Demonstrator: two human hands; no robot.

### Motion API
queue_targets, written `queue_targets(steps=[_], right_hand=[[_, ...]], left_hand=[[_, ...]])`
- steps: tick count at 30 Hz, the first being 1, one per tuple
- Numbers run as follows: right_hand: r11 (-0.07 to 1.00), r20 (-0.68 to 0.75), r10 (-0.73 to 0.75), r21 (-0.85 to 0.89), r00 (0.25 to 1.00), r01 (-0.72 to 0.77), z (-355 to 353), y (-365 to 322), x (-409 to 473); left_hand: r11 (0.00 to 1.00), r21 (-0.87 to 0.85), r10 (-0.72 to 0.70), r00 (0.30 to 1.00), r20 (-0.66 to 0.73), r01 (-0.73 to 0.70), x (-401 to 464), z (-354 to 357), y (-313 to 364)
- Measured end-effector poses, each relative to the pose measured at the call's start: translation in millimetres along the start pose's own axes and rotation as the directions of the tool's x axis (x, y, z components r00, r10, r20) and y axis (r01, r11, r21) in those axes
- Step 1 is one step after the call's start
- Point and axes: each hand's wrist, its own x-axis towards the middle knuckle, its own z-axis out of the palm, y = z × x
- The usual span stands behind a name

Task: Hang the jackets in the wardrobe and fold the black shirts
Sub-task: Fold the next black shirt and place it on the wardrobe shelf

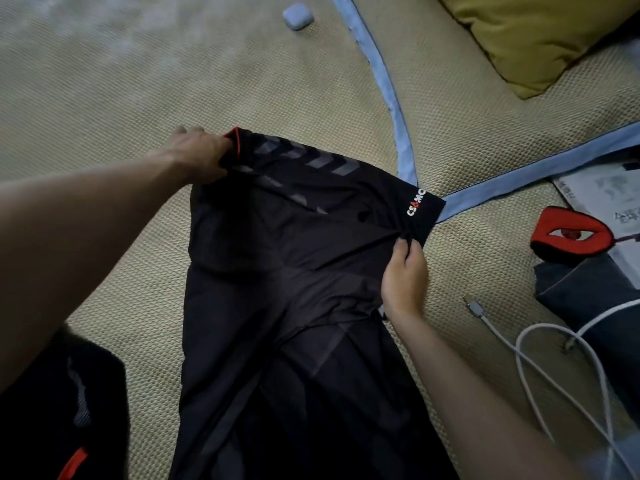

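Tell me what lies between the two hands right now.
In the head view, the black shirt spans the whole stretch: the left hand grips its red-trimmed collar end, the right hand pinches fabric near the sleeve with white lettering.

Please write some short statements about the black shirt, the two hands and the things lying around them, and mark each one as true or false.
1. The left hand grips the black shirt at its collar edge with red trim. True.
2. The right hand is resting flat on the mat, away from the shirt. False: its fingers pinch the shirt fabric near the sleeve with white lettering.
3. A white cable lies to the right of the shirt. True.
4. The yellow cushion lies on top of the shirt. False: it sits apart, at the upper right.
5. A small pale blue case lies on the woven mat beyond the shirt. True.
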Motion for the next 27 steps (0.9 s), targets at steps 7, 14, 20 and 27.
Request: queue_targets(steps=[7,14,20,27], right_hand=[[0.980,0.187,-0.010,-0.192,0.982,0.046,-2.0,-11.3,-7.5],[0.994,0.046,0.001,0.106,0.999,-0.006,2.0,-18.2,19.4],[0.919,-0.113,0.168,0.378,0.979,-0.114,3.6,-20.5,28.0],[0.911,-0.023,0.131,0.396,0.991,-0.112,4.2,-38.3,27.0]], left_hand=[[0.884,-0.450,-0.080,0.989,0.127,0.130,1.1,-9.8,-52.7],[0.757,-0.605,-0.122,0.963,0.242,0.248,8.0,-24.1,-50.6],[0.619,-0.754,-0.136,0.975,0.175,0.222,14.4,-20.6,-42.4],[0.503,-0.835,-0.209,0.969,0.135,0.225,10.9,-9.3,-22.3]])
